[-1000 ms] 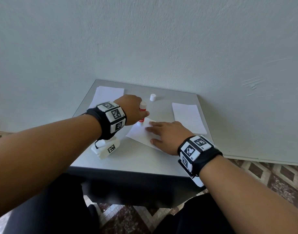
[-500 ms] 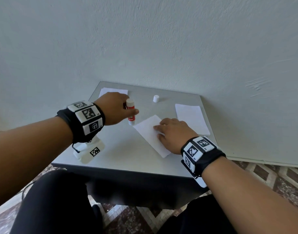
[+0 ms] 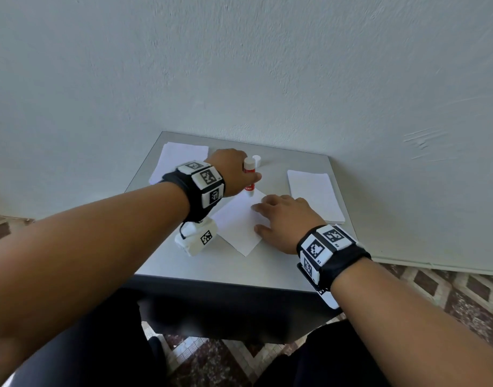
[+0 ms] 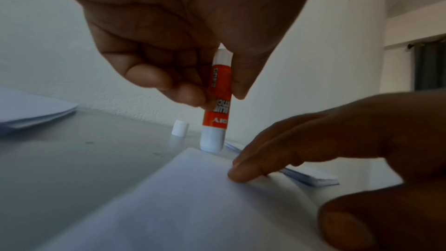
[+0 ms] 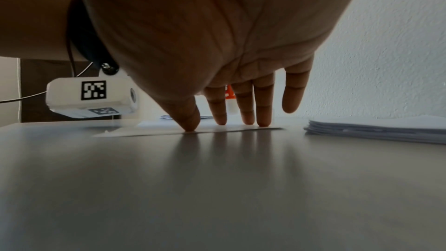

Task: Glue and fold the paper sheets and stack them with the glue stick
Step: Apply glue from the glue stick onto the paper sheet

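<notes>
Both hands work: left hand pinches glue stick; right hand, fingers flat, presses paper sheet.

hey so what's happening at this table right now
A person is gluing a paper sheet on a small grey table. The left hand grips an uncapped glue stick upright, its tip at the sheet's far corner. The right hand presses flat fingers on the sheet to hold it. The white cap stands behind the stick, and a paper stack sits on either side, one at the left and one at the right.
</notes>
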